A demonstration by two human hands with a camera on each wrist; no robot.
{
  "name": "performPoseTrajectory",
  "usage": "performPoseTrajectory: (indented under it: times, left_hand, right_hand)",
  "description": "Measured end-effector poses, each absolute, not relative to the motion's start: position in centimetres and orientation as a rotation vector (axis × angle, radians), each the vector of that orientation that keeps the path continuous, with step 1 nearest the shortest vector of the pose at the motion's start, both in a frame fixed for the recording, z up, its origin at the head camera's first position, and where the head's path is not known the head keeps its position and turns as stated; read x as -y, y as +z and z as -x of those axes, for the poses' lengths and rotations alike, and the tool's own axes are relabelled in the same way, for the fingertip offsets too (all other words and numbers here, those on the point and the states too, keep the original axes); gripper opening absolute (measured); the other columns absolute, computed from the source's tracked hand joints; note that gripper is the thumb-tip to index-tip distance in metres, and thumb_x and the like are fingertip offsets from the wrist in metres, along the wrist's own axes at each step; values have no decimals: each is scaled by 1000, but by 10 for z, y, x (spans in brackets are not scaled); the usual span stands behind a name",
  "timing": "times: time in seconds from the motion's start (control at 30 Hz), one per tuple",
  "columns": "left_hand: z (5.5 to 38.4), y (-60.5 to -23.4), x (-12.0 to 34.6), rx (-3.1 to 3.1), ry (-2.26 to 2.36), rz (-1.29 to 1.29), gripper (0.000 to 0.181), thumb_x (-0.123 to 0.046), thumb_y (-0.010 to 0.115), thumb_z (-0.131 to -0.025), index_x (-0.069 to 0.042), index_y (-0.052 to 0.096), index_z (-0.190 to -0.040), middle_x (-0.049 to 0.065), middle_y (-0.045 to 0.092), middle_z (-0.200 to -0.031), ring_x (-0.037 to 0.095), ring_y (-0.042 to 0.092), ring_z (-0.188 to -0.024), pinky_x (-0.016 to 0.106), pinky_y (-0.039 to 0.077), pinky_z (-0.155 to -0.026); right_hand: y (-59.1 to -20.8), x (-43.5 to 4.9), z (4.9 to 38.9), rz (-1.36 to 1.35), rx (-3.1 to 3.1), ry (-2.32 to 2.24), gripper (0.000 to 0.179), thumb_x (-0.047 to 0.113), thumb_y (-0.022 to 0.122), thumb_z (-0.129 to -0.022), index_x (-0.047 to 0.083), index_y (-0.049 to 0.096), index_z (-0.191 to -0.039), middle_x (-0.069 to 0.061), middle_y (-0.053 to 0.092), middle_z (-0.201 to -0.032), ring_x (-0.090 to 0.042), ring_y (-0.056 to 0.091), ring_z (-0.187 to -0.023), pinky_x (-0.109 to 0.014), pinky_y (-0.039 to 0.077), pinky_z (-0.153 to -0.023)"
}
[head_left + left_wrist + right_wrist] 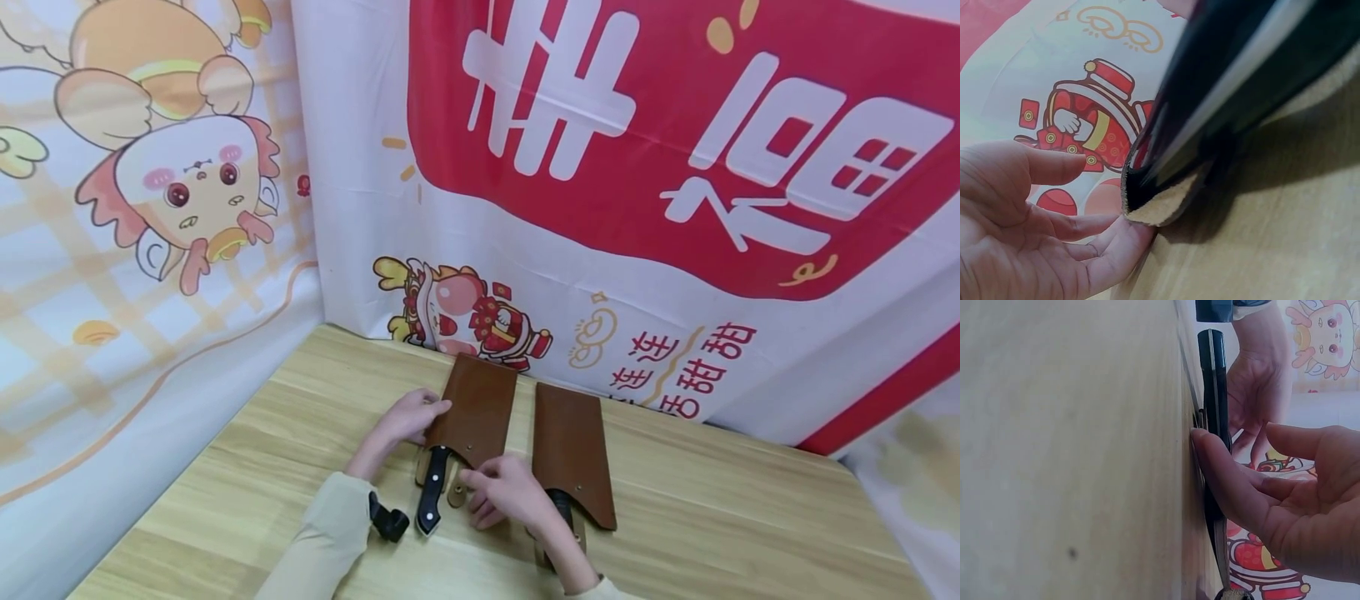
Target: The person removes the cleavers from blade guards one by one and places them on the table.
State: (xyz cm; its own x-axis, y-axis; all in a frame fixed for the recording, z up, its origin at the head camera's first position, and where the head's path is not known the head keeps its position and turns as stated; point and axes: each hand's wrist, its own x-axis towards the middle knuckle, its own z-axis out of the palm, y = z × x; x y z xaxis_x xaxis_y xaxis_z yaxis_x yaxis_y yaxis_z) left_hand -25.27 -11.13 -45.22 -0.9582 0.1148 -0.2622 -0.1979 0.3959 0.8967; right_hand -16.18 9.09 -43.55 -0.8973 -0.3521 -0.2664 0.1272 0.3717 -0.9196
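A cleaver with a black riveted handle (pixel 432 492) sits in a brown leather sheath (pixel 480 404) lying on the table. My left hand (pixel 411 417) is at the sheath's left edge. In the left wrist view its fingertips touch the underside of the leather edge, with the thumb held apart. By the sheath's lower right corner is my right hand (pixel 506 493), close to a small strap with a snap (pixel 457 492). The right wrist view shows its fingers (pixel 1222 475) low beside the handle, the thumb spread away from them.
A second brown sheath (pixel 568 429) lies to the right, with a dark handle (pixel 560 504) at its lower end, partly behind my right forearm. The wooden table (pixel 720 517) meets a printed cloth (pixel 360 208) at the back and left. A black wrist camera (pixel 388 521) is on my left wrist.
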Motion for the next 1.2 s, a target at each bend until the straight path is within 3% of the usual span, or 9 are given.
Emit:
performPoseTrajectory:
  times: [0.27, 0.67, 1.07, 1.2]
  left_hand:
    - [252, -452, 109, -2375, 1591, 78, 48, -23, 58, -107, 12, 51, -139, 29, 59, -130, 40, 61, -116, 47, 62, -79]
    - [250, -455, 107, -2388, 1566, 30, 54, -15, 68, -100, 14, 48, -140, 28, 63, -121, 35, 67, -102, 44, 62, -72]
    - [248, -452, 102, -2307, 1620, 72, 39, -9, 66, -100, 9, 54, -131, 23, 64, -113, 33, 66, -99, 43, 62, -72]
    - [245, -446, 100, -2296, 1669, 90, 41, -8, 67, -98, 10, 53, -133, 24, 64, -114, 33, 66, -99, 42, 62, -71]
  right_hand:
    - [-437, -91, 160, 197, -2137, -1593, 30, 17, 64, -103, -12, 67, -98, -22, 70, -76, -26, 71, -60, -41, 63, -58]
    - [-436, -93, 162, 214, -2109, -1543, 29, 16, 63, -104, -11, 70, -98, -22, 71, -76, -31, 73, -64, -41, 63, -59]
    - [-434, -94, 162, 230, -2093, -1538, 26, 16, 66, -102, -10, 70, -98, -21, 71, -76, -30, 72, -64, -43, 63, -60]
    - [-432, -95, 162, 227, -2106, -1530, 25, 16, 67, -102, -9, 70, -98, -19, 71, -76, -29, 72, -64, -43, 63, -61]
